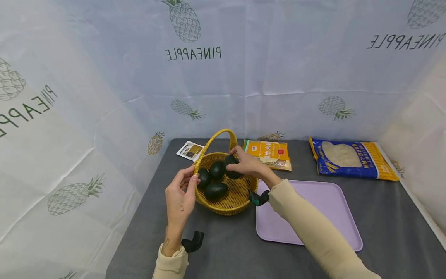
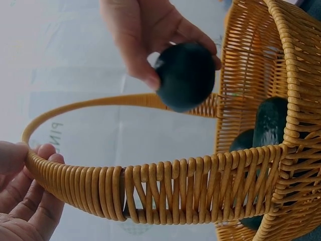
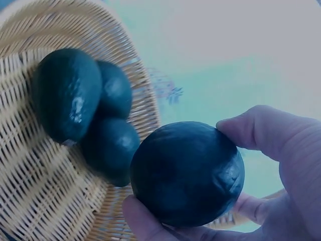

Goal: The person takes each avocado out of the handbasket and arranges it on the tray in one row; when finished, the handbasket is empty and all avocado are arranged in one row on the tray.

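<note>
A yellow wicker basket with an arched handle stands on the dark table. My left hand grips the handle on its left side between thumb and fingers. Over the basket's right part, my right hand holds a dark green avocado, with the thumb on one side and fingers on the other. In the left wrist view that avocado hangs above the rim, beside the handle. Three more avocados lie inside at the basket's left: one in front, one at the left and one behind.
A lilac tray lies right of the basket, partly under my right sleeve. Behind are a yellow food packet and a small white-and-brown packet. At the back right lies a blue and yellow bag. A printed cloth hangs behind the table.
</note>
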### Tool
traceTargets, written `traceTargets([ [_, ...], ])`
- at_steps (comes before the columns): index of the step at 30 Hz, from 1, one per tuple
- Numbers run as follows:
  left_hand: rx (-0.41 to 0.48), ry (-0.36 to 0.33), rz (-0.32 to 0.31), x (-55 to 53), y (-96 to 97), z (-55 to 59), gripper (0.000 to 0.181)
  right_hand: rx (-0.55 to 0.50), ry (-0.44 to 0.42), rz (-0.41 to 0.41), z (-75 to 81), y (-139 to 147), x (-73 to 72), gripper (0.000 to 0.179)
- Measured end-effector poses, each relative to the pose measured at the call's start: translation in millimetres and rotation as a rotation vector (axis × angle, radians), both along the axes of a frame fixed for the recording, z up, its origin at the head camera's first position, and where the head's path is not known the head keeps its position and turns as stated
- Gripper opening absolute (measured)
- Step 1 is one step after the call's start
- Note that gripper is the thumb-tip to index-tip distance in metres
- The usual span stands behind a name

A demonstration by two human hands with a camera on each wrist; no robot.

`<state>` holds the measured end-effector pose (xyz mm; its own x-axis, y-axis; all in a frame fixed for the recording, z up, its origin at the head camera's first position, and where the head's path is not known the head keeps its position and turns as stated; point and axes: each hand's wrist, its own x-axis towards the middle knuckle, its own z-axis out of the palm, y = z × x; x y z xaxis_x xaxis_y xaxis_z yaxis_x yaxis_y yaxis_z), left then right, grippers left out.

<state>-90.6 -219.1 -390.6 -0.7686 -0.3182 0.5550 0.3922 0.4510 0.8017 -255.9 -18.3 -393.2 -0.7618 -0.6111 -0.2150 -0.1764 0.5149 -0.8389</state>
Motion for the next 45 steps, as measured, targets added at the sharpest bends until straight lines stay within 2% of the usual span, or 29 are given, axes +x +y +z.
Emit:
traceTargets([
  [6, -0.005, 0.007, 0.002, -0.6, 1.6, 0.2, 0.024, -0.067, -0.024, -0.019, 7.8, 9.1, 9.9, 0.060],
  [15, -0.005, 0.008, -0.005, -1.7, 3.9, -0.1, 0.024, -0.114, 0.027, -0.059, 10.2, 24.0, 23.5, 0.058],
  [22, -0.008, 0.026, 0.000, -2.2, 3.5, 0.9, 0.024, -0.149, 0.028, -0.099, 7.6, 33.8, 30.1, 0.061],
  [31, -0.003, 0.013, 0.009, -1.5, 3.3, 0.4, 0.024, -0.206, -0.030, -0.171, 2.5, 56.9, 39.0, 0.065],
  [36, 0.000, 0.007, 0.021, -1.2, 3.1, 0.1, 0.025, -0.277, -0.085, -0.209, -0.9, 69.8, 44.0, 0.068],
  [45, 0.003, 0.010, 0.015, -1.0, 3.3, -1.4, 0.025, -0.285, -0.077, -0.276, -12.0, 89.8, 52.9, 0.066],
])
